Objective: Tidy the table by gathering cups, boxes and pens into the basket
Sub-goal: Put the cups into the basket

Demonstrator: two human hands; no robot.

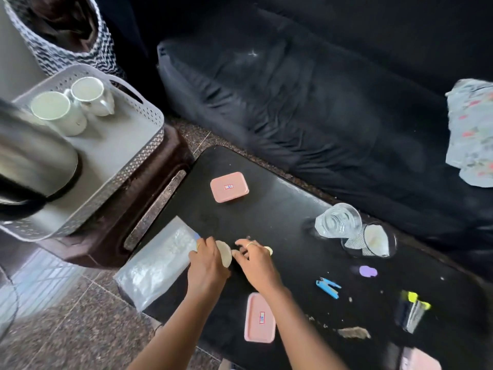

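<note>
**Both hands on a pale object at the near-left of the table**

What the hands grip is hard to make out. The left hand (206, 263) curls its fingers around a pale rounded object (224, 253), perhaps a cup seen edge-on. The right hand (253, 259) has bent fingers beside that object, with a pale bit showing past its far side; whether it grips anything I cannot tell. A blurred metallic shape (32, 161) at far left covers part of the grey basket (144, 129), which sits on a brown stool (160, 166) left of the black table (280, 209).

Counted: two white cups (57, 112) stand in the basket. Three pink boxes are on the table: one far (229, 186), one near (260, 317), and a third (418, 360) cut off by the bottom edge. One clear glass (337, 220) lies on its side at right, touching one dark-rimmed cup (373, 240). Right and near lie one blue clip (328, 287) and a bundle of pens (412, 311), too blurred to count. A clear plastic packet (157, 263) overhangs the table's left edge.
</note>
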